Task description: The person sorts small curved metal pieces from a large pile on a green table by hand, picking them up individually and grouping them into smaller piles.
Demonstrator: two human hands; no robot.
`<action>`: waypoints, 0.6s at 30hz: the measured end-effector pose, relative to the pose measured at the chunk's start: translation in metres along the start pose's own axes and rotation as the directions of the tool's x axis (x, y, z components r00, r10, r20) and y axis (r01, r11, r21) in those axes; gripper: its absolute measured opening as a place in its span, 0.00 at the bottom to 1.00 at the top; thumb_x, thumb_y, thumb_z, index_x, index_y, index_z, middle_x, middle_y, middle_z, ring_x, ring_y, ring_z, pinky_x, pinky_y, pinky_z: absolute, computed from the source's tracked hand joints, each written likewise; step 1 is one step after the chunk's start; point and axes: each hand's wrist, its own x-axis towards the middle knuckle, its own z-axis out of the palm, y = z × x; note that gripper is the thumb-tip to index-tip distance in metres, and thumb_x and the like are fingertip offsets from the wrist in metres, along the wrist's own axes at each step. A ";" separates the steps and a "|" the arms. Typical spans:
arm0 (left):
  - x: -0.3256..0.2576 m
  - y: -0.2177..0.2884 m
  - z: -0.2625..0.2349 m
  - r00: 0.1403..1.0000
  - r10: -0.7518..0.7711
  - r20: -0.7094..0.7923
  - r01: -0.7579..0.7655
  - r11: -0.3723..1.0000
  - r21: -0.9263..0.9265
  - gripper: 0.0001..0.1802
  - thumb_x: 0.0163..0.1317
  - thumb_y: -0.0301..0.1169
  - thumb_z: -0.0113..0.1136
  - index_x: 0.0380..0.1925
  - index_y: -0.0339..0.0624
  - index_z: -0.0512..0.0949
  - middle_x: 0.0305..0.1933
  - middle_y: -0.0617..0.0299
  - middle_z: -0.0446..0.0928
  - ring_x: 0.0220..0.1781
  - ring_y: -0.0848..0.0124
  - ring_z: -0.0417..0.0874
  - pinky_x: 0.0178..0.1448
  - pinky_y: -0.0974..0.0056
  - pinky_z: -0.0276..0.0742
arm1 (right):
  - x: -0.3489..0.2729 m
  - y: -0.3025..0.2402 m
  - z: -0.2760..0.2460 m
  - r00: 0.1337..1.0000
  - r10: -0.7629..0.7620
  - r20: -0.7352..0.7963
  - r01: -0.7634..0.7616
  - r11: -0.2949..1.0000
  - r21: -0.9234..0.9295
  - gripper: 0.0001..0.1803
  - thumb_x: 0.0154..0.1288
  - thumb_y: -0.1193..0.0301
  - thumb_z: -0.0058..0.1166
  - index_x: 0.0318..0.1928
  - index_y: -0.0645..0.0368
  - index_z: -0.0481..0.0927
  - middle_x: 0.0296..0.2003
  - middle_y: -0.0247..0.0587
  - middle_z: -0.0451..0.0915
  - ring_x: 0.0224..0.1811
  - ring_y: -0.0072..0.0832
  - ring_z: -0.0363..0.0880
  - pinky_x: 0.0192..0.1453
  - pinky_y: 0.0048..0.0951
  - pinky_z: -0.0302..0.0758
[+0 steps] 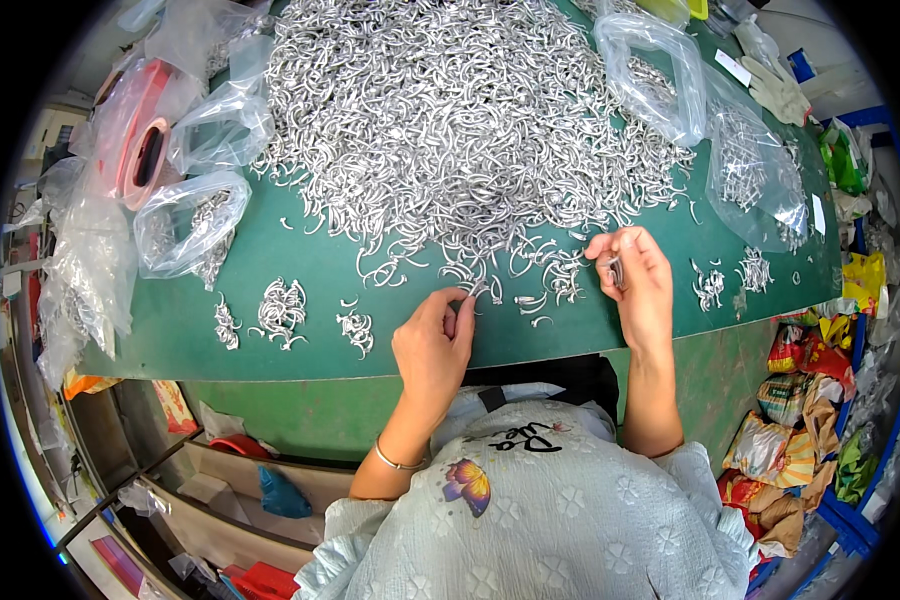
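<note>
My left hand [432,345]: fingertips pinching one curved silver metal hook [478,291] off green table [300,260] | my right hand [638,280]: clamped on hook bundle [613,270], 3 o'clock | big silver hook heap [460,120]: 12 o'clock

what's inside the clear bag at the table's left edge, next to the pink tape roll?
The clear bag holds silver curved metal hooks, the same kind as the big pile. How many cannot be told; glare and folds in the plastic hide part of the contents.

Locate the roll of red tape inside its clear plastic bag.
In the head view the roll of red tape lies at the green table's far left, beside clear bags of metal hooks.
</note>
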 end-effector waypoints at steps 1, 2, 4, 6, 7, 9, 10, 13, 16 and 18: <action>0.000 0.000 0.000 1.000 0.000 -0.002 0.000 1.000 0.001 0.05 0.57 0.26 0.68 0.32 0.42 0.81 0.14 0.64 0.66 0.13 0.70 0.66 0.19 0.64 0.62 | 0.002 -0.001 -0.003 0.997 0.045 0.055 -0.053 0.987 0.149 0.12 0.78 0.66 0.43 0.38 0.60 0.72 0.32 0.41 0.80 0.22 0.17 0.66 0.22 0.17 0.60; 0.000 0.000 0.000 1.000 -0.002 -0.001 0.002 1.000 0.001 0.05 0.57 0.26 0.68 0.32 0.42 0.81 0.14 0.64 0.66 0.13 0.70 0.66 0.19 0.64 0.62 | 0.004 -0.001 -0.007 0.990 0.081 0.117 -0.112 0.950 0.290 0.12 0.79 0.64 0.41 0.38 0.59 0.71 0.32 0.41 0.79 0.21 0.17 0.65 0.21 0.17 0.59; 0.000 0.001 -0.001 1.000 -0.004 0.004 0.004 1.000 0.001 0.05 0.57 0.26 0.68 0.32 0.42 0.81 0.14 0.64 0.66 0.13 0.70 0.66 0.20 0.64 0.62 | 0.006 -0.003 -0.008 0.964 0.109 0.241 -0.221 0.834 0.506 0.11 0.77 0.66 0.46 0.38 0.60 0.74 0.24 0.33 0.74 0.21 0.13 0.62 0.20 0.15 0.54; 0.001 0.002 -0.001 1.000 0.000 0.002 0.000 1.000 -0.001 0.05 0.57 0.26 0.68 0.32 0.42 0.81 0.14 0.64 0.66 0.13 0.70 0.65 0.20 0.64 0.62 | 0.003 -0.007 -0.010 0.977 0.159 0.145 -0.170 0.983 0.064 0.09 0.73 0.68 0.53 0.37 0.62 0.78 0.20 0.28 0.69 0.20 0.11 0.60 0.20 0.17 0.52; 0.001 0.003 -0.001 1.000 0.002 0.001 -0.002 1.000 -0.002 0.05 0.57 0.25 0.68 0.32 0.42 0.81 0.14 0.64 0.66 0.13 0.70 0.65 0.20 0.64 0.62 | 0.002 -0.009 -0.011 0.982 0.165 0.092 -0.148 0.974 -0.170 0.09 0.71 0.69 0.57 0.37 0.63 0.80 0.19 0.25 0.67 0.20 0.11 0.60 0.20 0.18 0.52; 0.001 0.003 0.000 1.000 0.003 -0.006 -0.003 1.000 0.002 0.05 0.57 0.25 0.68 0.32 0.43 0.81 0.14 0.64 0.66 0.13 0.70 0.65 0.20 0.64 0.61 | 0.002 -0.003 0.003 0.989 -0.129 0.073 0.143 0.698 -0.702 0.06 0.58 0.73 0.68 0.36 0.58 0.85 0.15 0.25 0.65 0.18 0.14 0.58 0.22 0.24 0.56; 0.001 0.002 0.000 1.000 0.004 -0.010 -0.004 1.000 0.004 0.05 0.57 0.25 0.68 0.32 0.43 0.81 0.14 0.64 0.66 0.13 0.70 0.65 0.20 0.64 0.61 | 0.001 -0.006 0.009 0.977 -0.171 0.124 0.201 0.570 -0.797 0.06 0.57 0.72 0.67 0.36 0.57 0.85 0.16 0.29 0.68 0.17 0.20 0.62 0.23 0.27 0.59; 0.001 0.003 -0.001 1.000 -0.014 0.004 0.014 1.000 -0.013 0.04 0.58 0.23 0.67 0.32 0.37 0.81 0.15 0.64 0.65 0.16 0.77 0.61 0.21 0.69 0.59 | 0.001 -0.010 0.019 0.957 -0.200 0.210 0.264 0.308 -0.914 0.06 0.57 0.72 0.66 0.36 0.54 0.84 0.18 0.37 0.74 0.18 0.33 0.70 0.25 0.35 0.66; 0.001 0.001 0.000 1.000 0.001 -0.010 -0.002 1.000 -0.020 0.05 0.57 0.25 0.68 0.32 0.43 0.81 0.14 0.64 0.66 0.13 0.70 0.66 0.20 0.64 0.61 | 0.005 -0.010 0.020 0.956 -0.173 0.238 0.273 0.218 -0.937 0.05 0.58 0.71 0.64 0.35 0.54 0.83 0.20 0.41 0.77 0.21 0.40 0.75 0.27 0.40 0.69; 0.001 0.000 0.000 1.000 -0.002 -0.008 0.002 1.000 -0.015 0.05 0.57 0.25 0.68 0.32 0.43 0.81 0.14 0.64 0.66 0.13 0.70 0.66 0.20 0.64 0.62 | 0.006 -0.010 0.019 0.955 -0.186 0.231 0.273 0.250 -0.929 0.04 0.60 0.71 0.63 0.35 0.54 0.82 0.21 0.40 0.78 0.21 0.39 0.76 0.27 0.39 0.69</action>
